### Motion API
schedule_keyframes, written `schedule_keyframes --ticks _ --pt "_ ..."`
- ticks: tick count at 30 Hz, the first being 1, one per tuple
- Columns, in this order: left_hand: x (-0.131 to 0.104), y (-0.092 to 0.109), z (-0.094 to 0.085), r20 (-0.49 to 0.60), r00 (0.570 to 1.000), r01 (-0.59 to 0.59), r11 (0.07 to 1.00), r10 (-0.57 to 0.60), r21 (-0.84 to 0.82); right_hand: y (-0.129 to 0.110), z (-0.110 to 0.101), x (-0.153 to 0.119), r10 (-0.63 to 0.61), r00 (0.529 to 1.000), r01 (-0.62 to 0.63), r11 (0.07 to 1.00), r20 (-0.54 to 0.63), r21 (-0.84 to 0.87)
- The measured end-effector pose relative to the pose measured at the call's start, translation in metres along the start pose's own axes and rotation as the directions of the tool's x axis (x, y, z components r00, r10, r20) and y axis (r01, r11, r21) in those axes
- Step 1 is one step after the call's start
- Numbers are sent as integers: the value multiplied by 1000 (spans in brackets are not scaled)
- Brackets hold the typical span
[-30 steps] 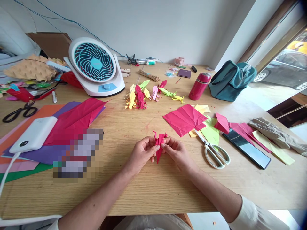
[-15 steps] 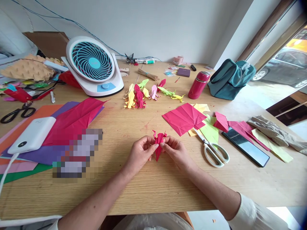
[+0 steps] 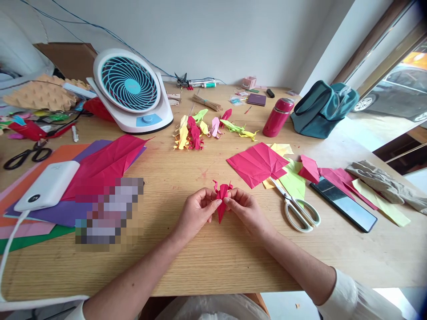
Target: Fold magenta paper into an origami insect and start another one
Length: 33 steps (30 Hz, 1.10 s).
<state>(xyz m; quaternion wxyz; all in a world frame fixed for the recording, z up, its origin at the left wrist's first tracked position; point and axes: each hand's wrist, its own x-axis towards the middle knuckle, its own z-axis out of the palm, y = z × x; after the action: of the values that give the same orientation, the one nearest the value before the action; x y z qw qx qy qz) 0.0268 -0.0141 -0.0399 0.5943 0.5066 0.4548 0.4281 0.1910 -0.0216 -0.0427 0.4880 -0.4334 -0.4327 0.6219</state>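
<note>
Between my two hands, over the near middle of the table, is a red origami figure [image 3: 222,192] with two curled tips at its far end and a long point toward me. My left hand [image 3: 201,207] pinches its left side between thumb and fingers. On the opposite side, my right hand [image 3: 244,206] grips it the same way, both thumbs lying close together on top. Fingers hide part of the folded edges. Farther back stands a group of folded paper figures [image 3: 195,132] in red, yellow, green and pink.
To the right lie creased red paper [image 3: 255,163], white-handled scissors [image 3: 302,213], a phone [image 3: 345,204] and a red flask [image 3: 278,118]. On the left are a fan [image 3: 131,91], a white power bank [image 3: 46,186] on coloured sheets, and black-handled scissors [image 3: 28,155]. A teal bag [image 3: 320,111] stands far right.
The whole view has shifted slightly. Both hands keep their pinch on the red origami figure, with hardly any visible movement of the fingers.
</note>
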Motion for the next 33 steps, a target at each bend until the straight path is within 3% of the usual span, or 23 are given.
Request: schedule_keyframes --ticks 6,12,21,33 --pt "-1 3 1 -21 999 35 999 -34 26 0 0 1 17 1000 -17 1000 -14 12" --pt "1 7 1 -61 995 70 995 -74 -68 -1 0 2 23 999 -24 998 29 56" --pt "0 10 -2 46 991 130 981 -124 -147 -7 -1 -1 14 997 -15 1000 71 17" --pt "1 9 -3 42 991 129 985 -125 -117 -7 0 1 29 998 -30 999 58 22"
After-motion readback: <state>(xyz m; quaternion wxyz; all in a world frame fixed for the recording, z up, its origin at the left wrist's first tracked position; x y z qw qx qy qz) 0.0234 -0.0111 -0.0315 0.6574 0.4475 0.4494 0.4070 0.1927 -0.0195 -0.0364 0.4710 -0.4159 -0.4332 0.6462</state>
